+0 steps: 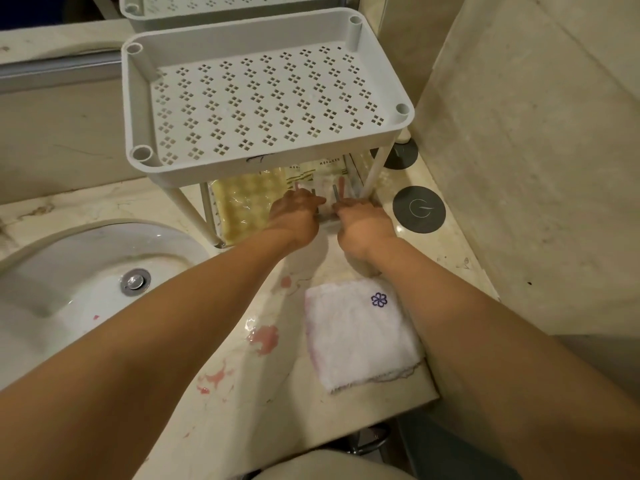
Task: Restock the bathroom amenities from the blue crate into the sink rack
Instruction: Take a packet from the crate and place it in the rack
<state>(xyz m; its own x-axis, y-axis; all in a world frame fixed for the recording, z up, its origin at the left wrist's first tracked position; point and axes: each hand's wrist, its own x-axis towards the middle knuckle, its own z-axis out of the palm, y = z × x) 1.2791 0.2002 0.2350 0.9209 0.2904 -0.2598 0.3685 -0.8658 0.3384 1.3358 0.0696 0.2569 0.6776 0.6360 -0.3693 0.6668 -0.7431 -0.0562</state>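
A white two-tier plastic sink rack [266, 98] stands on the marble counter; its perforated top shelf is bare. Both my hands reach under it into the lower shelf. My left hand [294, 216] and my right hand [360, 223] rest side by side on a small clear-wrapped amenity packet [325, 192], fingers on its edges. A yellow patterned packet [239, 206] lies on the lower shelf to the left, and another printed packet [322, 168] sits behind. The blue crate is out of view.
A white basin [86, 268] with a metal drain lies at the left. A folded white towel [360, 334] with a purple flower sits near the counter's front edge. Two dark round coasters [419, 209] lie right of the rack. A tiled wall rises at the right.
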